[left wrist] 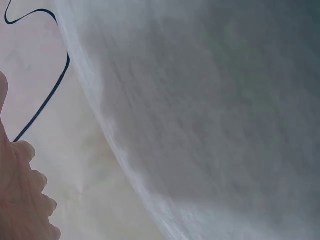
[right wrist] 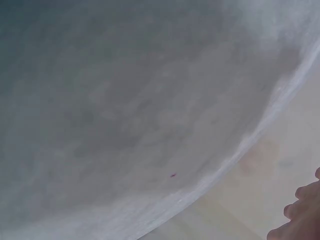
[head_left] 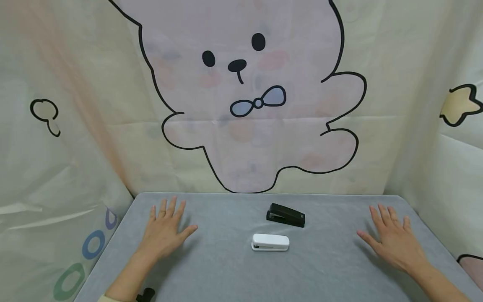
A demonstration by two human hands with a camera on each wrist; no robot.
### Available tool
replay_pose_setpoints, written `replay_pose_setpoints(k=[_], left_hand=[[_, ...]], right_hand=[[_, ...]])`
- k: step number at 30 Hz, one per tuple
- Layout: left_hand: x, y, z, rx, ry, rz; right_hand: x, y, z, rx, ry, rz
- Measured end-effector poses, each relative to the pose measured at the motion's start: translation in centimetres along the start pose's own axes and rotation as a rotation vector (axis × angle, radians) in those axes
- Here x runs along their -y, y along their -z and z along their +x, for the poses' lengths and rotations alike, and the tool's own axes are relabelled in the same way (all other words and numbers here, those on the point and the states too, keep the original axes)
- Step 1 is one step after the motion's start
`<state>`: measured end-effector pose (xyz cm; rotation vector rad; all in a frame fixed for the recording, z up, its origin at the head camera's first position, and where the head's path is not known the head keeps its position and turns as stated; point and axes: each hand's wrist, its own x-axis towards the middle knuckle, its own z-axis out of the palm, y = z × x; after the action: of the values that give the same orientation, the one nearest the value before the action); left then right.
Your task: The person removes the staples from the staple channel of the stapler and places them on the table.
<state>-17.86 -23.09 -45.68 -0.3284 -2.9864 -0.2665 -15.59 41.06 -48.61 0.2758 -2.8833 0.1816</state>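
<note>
Behind black stapler point(head_left: 287, 215), cartoon-printed curtain point(head_left: 249, 142).

Free tabletop point(head_left: 215, 264) flanks the white stapler point(head_left: 270, 242), while the black stapler point(head_left: 287, 215) obstructs passage behind it.

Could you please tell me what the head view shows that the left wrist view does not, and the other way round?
Only the head view shows the black stapler, the white stapler nearer the person, the right hand and the blue bow tie on the cartoon.

Only the left wrist view gives a close look at the left hand from what appears to be its palm side; it adds no other object.

Both share the left hand, part of the grey tabletop and part of the printed backdrop with its black outline.
</note>
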Motion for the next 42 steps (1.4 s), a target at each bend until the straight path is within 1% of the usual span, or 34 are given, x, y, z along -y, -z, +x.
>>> replay_pose_setpoints(k=[3,13,21,26,33,39,42], left_hand=[[-0.4,0.1,0.1,0.0,-0.006,-0.012],[-1.9,0.4,0.0,-0.012,-0.041,0.008],[-3.1,0.6,-0.1,-0.043,-0.074,-0.003],[-4.0,0.5,-0.2,-0.056,-0.092,0.006],[-5.3,0.2,-0.2,-0.062,-0.114,-0.024],[-6.3,0.0,-0.2,-0.099,-0.157,-0.021],[-6.9,0.0,-0.1,-0.101,-0.169,-0.023]], right_hand=[[0.2,0.1,0.1,-0.006,0.002,0.001],[1.6,1.0,0.4,-0.022,0.025,0.019],[2.7,1.4,0.6,-0.03,0.04,0.041],[3.5,1.6,0.7,-0.038,0.05,0.053],[4.6,1.6,0.8,-0.067,0.075,0.072],[6.0,1.9,1.2,-0.091,0.109,0.09],[6.7,2.0,1.3,-0.089,0.113,0.105]])
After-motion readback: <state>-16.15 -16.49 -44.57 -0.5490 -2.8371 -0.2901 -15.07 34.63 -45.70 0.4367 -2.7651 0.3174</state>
